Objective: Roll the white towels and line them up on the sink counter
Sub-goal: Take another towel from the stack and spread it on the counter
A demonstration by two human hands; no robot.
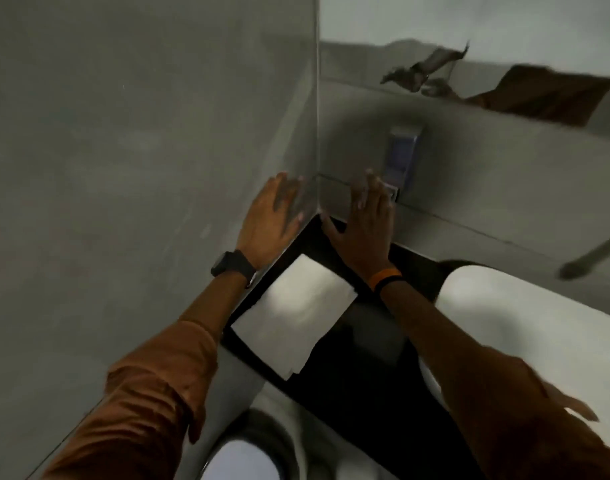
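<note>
A white towel (293, 315) lies flat and folded on the black sink counter (362, 368), close to the left wall. Both of my hands are raised above the far corner of the counter, beyond the towel, and neither touches it. My left hand (272, 220) is spread with fingers apart near the wall corner and holds nothing; a black watch is on its wrist. My right hand (365, 223) is also spread and empty, with an orange and black band on its wrist. The picture is blurred by motion.
A grey wall (123, 168) runs close along the counter's left side. A soap dispenser (402, 154) hangs on the back wall above the corner. A white basin (525, 327) sits to the right on the counter. A mirror (504, 46) is above.
</note>
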